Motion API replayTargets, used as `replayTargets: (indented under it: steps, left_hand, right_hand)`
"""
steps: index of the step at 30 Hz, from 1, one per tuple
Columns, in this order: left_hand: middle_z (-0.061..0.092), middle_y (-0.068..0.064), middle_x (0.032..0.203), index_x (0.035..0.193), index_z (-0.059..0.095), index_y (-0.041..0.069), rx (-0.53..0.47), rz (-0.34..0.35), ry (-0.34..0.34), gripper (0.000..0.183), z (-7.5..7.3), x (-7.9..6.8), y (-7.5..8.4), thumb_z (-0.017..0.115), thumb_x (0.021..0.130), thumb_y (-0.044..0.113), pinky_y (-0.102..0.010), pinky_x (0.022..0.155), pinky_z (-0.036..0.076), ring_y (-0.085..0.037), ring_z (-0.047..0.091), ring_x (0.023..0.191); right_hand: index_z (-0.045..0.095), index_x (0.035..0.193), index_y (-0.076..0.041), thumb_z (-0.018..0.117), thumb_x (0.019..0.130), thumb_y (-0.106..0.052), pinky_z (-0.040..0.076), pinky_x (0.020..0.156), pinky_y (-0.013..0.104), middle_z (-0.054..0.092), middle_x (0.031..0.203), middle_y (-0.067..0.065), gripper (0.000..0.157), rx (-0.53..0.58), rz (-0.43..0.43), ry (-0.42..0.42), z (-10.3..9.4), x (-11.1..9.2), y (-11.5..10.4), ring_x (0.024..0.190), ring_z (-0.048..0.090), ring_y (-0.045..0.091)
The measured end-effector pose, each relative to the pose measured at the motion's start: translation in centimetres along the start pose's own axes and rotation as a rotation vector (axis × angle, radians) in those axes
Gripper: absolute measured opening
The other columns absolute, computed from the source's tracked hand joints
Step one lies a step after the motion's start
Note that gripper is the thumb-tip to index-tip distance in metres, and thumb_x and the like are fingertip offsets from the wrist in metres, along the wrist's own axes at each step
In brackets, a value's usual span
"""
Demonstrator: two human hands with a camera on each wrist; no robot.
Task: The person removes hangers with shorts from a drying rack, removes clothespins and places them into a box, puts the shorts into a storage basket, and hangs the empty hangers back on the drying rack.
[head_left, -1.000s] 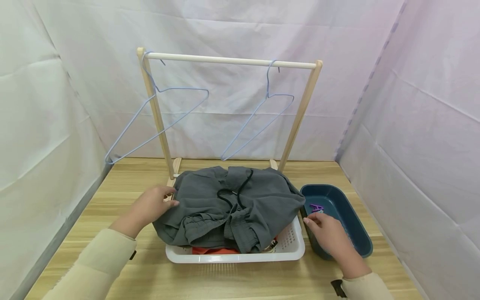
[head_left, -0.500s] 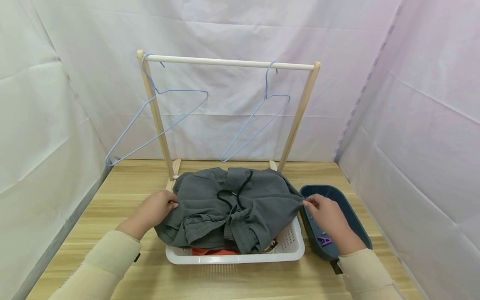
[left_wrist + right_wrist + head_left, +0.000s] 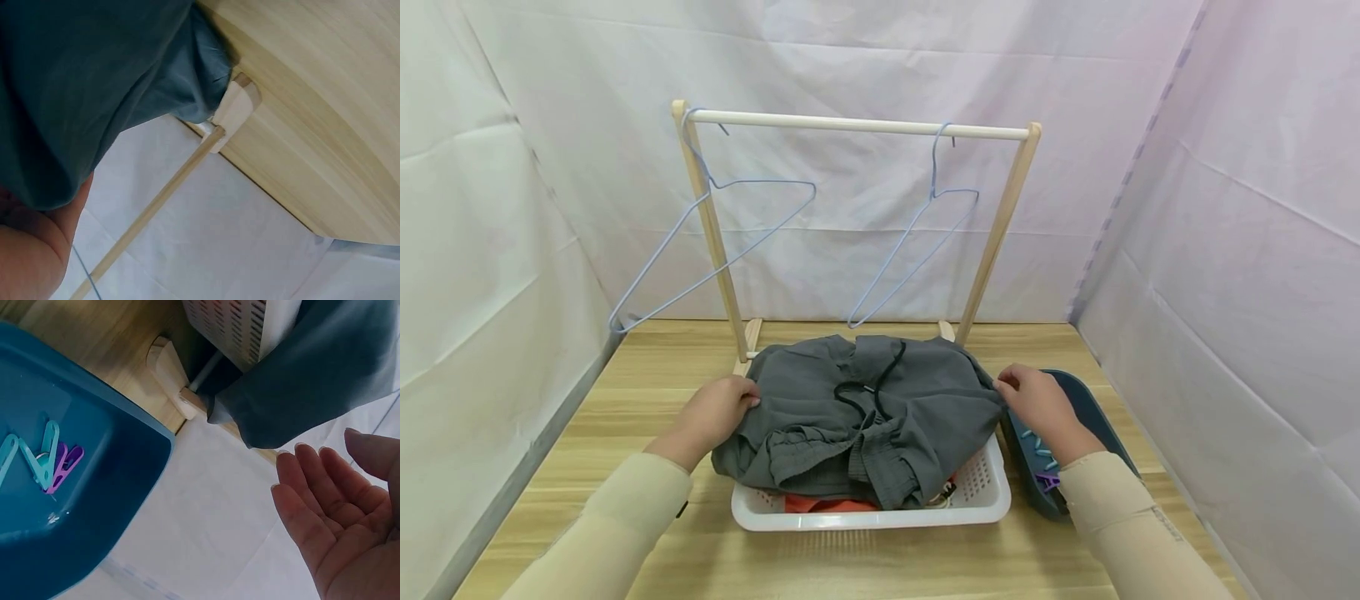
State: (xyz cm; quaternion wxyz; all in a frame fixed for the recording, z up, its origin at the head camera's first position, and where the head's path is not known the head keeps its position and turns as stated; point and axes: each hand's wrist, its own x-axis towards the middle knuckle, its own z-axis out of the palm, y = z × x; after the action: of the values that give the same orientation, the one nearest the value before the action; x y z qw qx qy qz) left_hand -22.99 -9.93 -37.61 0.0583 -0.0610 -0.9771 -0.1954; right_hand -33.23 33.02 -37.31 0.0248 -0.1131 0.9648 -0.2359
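Reaching up from the blue bin [image 3: 1078, 392], right hand [image 3: 1033, 400] arrived at the right edge of the grey garment [image 3: 865, 408], palm open, not gripping. Left hand [image 3: 718, 412] held its left edge. Garment sat heaped atop the white basket [image 3: 865, 517].

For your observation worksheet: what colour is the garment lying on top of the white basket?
Dark grey garment, seen best in the head view.

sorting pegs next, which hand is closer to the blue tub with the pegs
Right. The right hand hangs over the blue tub's near-left edge, fingers at the grey garment. The left hand is across the white basket, on the garment's far side.
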Motion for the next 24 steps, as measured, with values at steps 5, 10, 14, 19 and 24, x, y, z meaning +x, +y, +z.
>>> replayTargets:
  steps: [5,10,14,19,24]
  left_hand:
    - [0.068,-0.012,0.090,0.090,0.070,0.001,0.022,0.006,0.023,0.007,0.5,0.5,-0.6,0.064,0.090,0.002,-0.047,0.078,0.054,-0.032,0.066,0.087]
    - [0.067,-0.012,0.090,0.089,0.070,0.002,0.034,0.008,0.031,0.007,0.8,1.0,-0.9,0.063,0.090,0.002,-0.048,0.079,0.054,-0.032,0.066,0.087]
    - [0.065,-0.010,0.085,0.085,0.070,0.002,0.039,0.024,0.049,0.007,1.2,1.3,-1.3,0.064,0.089,0.001,-0.047,0.077,0.054,-0.030,0.065,0.083]
    - [0.062,-0.010,0.082,0.083,0.069,0.002,0.015,0.021,0.044,0.007,1.5,1.6,-1.7,0.065,0.087,-0.001,-0.047,0.075,0.054,-0.028,0.063,0.079]
    - [0.063,-0.013,0.087,0.085,0.069,0.000,-0.022,-0.021,0.014,0.005,1.5,1.9,-1.9,0.065,0.088,0.001,-0.049,0.080,0.053,-0.030,0.063,0.083]
  right_hand:
    - [0.061,0.116,0.003,0.058,0.097,-0.019,0.053,0.080,0.048,0.065,0.108,0.020,0.029,-0.031,-0.001,-0.035,0.2,1.3,-0.1,0.089,0.062,0.030]
    - [0.061,0.118,0.003,0.057,0.097,-0.020,0.052,0.083,0.050,0.064,0.110,0.020,0.031,-0.081,-0.016,-0.067,0.3,2.7,-0.2,0.093,0.062,0.032]
    - [0.061,0.120,0.002,0.057,0.098,-0.022,0.051,0.084,0.051,0.063,0.114,0.021,0.033,-0.099,-0.046,-0.090,0.4,3.7,-0.5,0.097,0.062,0.035]
    - [0.060,0.121,0.002,0.057,0.098,-0.021,0.050,0.087,0.051,0.062,0.118,0.023,0.033,-0.086,-0.080,-0.097,0.6,4.7,-0.9,0.102,0.061,0.037]
    - [0.061,0.121,0.003,0.057,0.097,-0.020,0.051,0.086,0.050,0.062,0.118,0.023,0.033,-0.113,-0.096,-0.094,0.9,5.6,-1.4,0.101,0.062,0.036]
